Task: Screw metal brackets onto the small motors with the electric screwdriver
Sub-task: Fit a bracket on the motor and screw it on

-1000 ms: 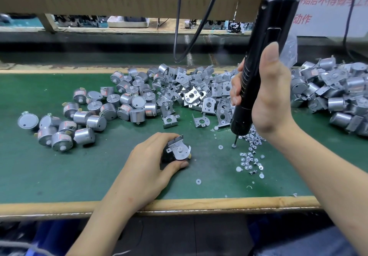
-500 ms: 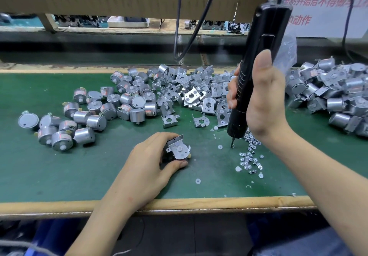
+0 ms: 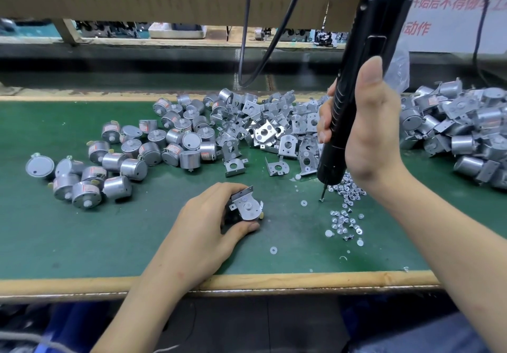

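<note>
Inside left grip (image 3: 203, 232): bracketed motor (image 3: 247, 207) (screwdriver (image 3: 354, 100) apart).

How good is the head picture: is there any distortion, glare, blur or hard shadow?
Head view: wide-angle bending bows the front edge of the table. Head view: the light is even, with only a soft shadow under the left hand gripping a motor. Head view: the loose screws glint brightly. Head view: the electric screwdriver in the right hand is sharp, and the background looks softer.

Small cylindrical motors (image 3: 129, 169) and bent brackets (image 3: 264, 133): bare silver metal, dull sheen. Black electric screwdriver (image 3: 356, 89): glossy plastic. Green bench mat (image 3: 82, 237): matt, wood-edged.
</note>
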A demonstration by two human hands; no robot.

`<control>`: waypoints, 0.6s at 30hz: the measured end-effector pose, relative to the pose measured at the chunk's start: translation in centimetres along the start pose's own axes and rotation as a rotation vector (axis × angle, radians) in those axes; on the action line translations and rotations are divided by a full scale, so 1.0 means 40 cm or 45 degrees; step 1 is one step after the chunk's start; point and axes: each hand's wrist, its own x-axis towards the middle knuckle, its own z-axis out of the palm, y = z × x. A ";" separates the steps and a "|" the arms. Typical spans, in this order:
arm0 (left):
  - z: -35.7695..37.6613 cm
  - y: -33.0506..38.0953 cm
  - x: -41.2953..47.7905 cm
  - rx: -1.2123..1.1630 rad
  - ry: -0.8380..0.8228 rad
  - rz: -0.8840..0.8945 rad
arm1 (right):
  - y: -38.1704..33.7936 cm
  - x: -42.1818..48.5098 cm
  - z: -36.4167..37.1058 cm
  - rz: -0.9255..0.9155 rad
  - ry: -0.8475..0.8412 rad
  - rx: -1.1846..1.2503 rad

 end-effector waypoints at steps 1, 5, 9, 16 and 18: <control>0.000 0.000 0.001 0.001 -0.001 0.002 | 0.000 0.000 0.000 0.003 -0.001 0.004; 0.000 -0.002 0.001 0.002 -0.001 0.005 | 0.005 0.001 -0.003 -0.004 -0.009 -0.007; 0.000 -0.002 0.000 0.005 -0.002 0.010 | 0.008 0.002 -0.004 0.003 -0.004 -0.001; 0.001 -0.004 0.002 0.007 -0.004 0.018 | 0.007 0.000 -0.002 0.017 0.004 -0.019; 0.002 -0.005 0.001 0.007 -0.004 0.017 | 0.006 -0.002 -0.002 0.019 0.014 -0.002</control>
